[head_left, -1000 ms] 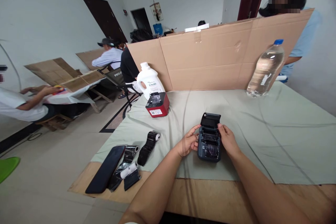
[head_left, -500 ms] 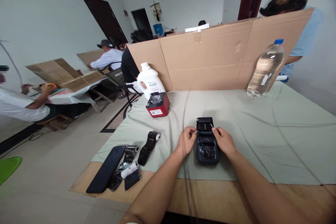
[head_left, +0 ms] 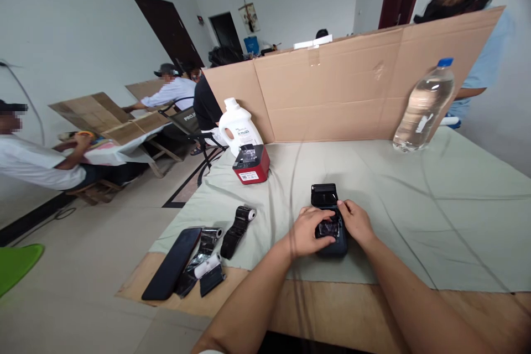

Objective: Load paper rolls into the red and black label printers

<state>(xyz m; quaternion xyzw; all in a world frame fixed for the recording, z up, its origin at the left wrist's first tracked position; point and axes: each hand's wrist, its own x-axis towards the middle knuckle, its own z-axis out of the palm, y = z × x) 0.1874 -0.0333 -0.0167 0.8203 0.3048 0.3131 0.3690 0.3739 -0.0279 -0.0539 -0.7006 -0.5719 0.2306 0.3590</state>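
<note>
A small dark label printer [head_left: 337,248] lies on the cloth in front of me, its lid [head_left: 324,194] tipped up and back. Inside the compartment sits a shiny black roll [head_left: 328,228]. My left hand [head_left: 312,230] reaches over the printer from the left, thumb at the near side of the roll and fingers at its far side. They partly cover the roll. My right hand [head_left: 355,220] holds the printer's right edge near the hinge, thumb and fingers closed on it.
Left of the printer lie a black strip roll [head_left: 237,235], a white roll [head_left: 207,266] and a long dark case [head_left: 172,264]. A red and black box [head_left: 251,165] stands before a white jug [head_left: 240,128]. A water bottle [head_left: 423,108] leans against the cardboard partition [head_left: 327,94]. Other people sit beyond.
My left hand has moved right, from the printer's left edge to over the roll in the compartment. My right hand stays at the printer's right edge.
</note>
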